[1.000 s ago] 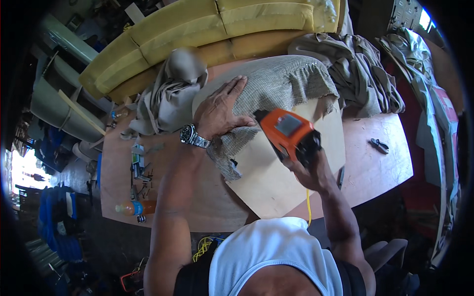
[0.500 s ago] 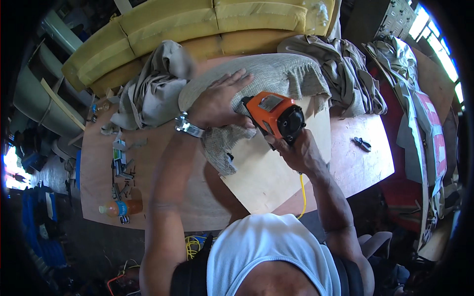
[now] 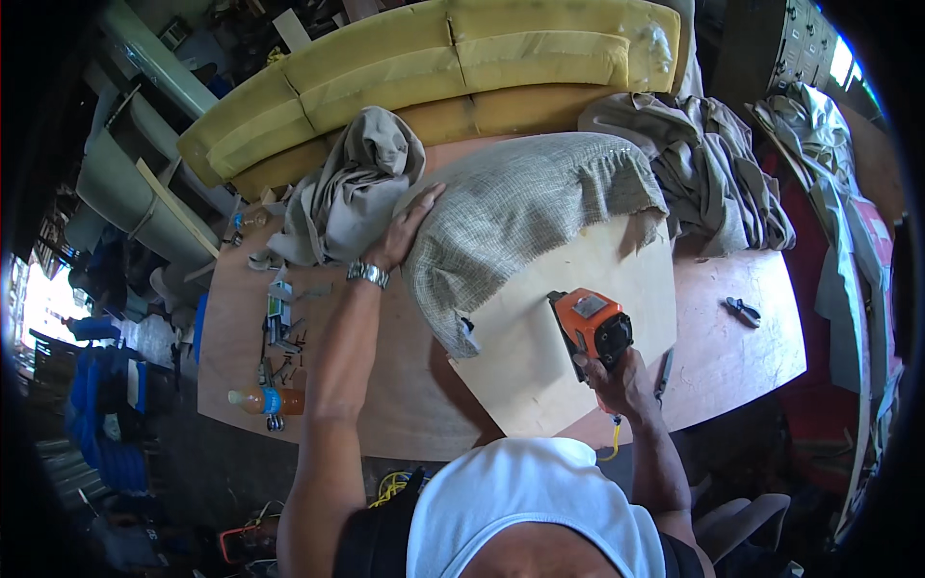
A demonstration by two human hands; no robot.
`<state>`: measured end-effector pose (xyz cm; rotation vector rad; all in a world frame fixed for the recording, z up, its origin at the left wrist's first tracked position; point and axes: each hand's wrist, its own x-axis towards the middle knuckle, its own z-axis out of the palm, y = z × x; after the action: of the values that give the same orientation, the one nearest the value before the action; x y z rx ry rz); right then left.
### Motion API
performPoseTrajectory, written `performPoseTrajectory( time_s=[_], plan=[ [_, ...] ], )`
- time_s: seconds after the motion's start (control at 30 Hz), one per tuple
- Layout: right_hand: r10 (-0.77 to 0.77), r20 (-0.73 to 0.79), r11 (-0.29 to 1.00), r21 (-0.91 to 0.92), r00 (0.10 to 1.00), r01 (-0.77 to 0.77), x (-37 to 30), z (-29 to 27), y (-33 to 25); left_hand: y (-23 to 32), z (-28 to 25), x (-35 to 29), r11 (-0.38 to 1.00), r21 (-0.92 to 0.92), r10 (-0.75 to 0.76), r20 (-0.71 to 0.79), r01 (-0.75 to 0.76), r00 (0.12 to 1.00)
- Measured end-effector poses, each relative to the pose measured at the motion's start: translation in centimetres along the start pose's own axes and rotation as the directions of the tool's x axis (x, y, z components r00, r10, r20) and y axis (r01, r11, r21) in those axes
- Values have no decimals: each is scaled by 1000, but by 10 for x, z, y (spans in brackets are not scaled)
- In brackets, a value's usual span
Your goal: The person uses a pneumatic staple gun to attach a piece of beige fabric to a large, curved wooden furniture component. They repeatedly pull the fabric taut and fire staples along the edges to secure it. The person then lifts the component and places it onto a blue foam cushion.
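Orange and black staple gun point(image 3: 591, 330), a blocky power tool of hard plastic, is sitting in the right hand point(image 3: 621, 382), whose fingers are wrapping closed around the black grip. The tool is hovering over or resting on the pale, smooth plywood panel point(image 3: 559, 356); I cannot tell if the nose is touching it. A thin yellow coiled hose point(image 3: 614, 438) is hanging under the wrist.

Left hand point(image 3: 407, 234) is lying flat and open, fingers spread, on the left edge of the coarse grey-beige woven fabric point(image 3: 525, 217) that is covering a rounded cushion form on top of the panel. It is pressing, not gripping. A metal wristwatch point(image 3: 368, 274) is sitting on that wrist. The fabric is hanging loose at its lower edge, and the corner near the tool is frayed.

Just left of the hand, a crumpled beige cloth point(image 3: 352, 188) is lying in soft folds. Behind, long yellow foam cushions point(image 3: 434, 67) are curving along the far edge of the brown wooden worktable point(image 3: 742, 356). More grey-beige cloth point(image 3: 703, 159) is piled at the right.

On the table's left side, small tools and staples point(image 3: 279, 332) and an orange bottle with a blue label point(image 3: 262, 400) are lying near the edge. At the right, a small dark pair of pliers point(image 3: 743, 310) is lying alone on bare wood.
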<state>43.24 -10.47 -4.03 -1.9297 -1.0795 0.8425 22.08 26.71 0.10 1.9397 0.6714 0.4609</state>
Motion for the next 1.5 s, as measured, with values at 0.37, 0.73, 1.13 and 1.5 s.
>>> performPoseTrajectory(
  time_s=[0.37,0.73,1.13,1.5],
  plan=[
    [3,7,985,170,1000,-4,-3,-3,0,92,88,-57,808,160,555,112,-566,824],
    [-133,85,985,122,988,122,13,-34,24,28,229,-104,667,-745,-254,-206,18,945],
    [-94,152,960,-250,984,131,33,-90,37,50,213,-39,496,-747,-261,-614,-442,745],
    [-64,350,998,18,934,62,34,-111,9,41,228,-62,751,-601,-316,-691,-275,650]
  ],
)
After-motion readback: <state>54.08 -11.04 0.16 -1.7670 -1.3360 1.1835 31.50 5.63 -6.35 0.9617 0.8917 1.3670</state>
